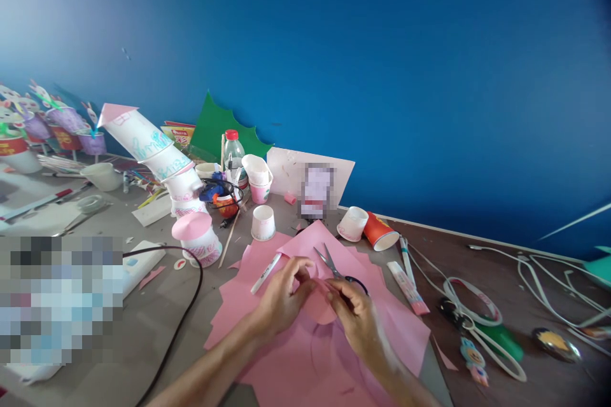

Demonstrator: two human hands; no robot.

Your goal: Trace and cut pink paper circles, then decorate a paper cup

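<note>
Matt pink paper sheet (305, 343), shiny metal scissors (329, 262) (plastic handles), paper cups (263, 222)

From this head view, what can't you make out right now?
- Pink cutout: the left hand and right hand cover its upper edges, hiding its shape.
- Scissors: handles hidden behind the right hand.
- Card by the wall: print blurred.
- Left table edge: blurred patch.
- Forearms: cut off by the bottom edge.
</note>
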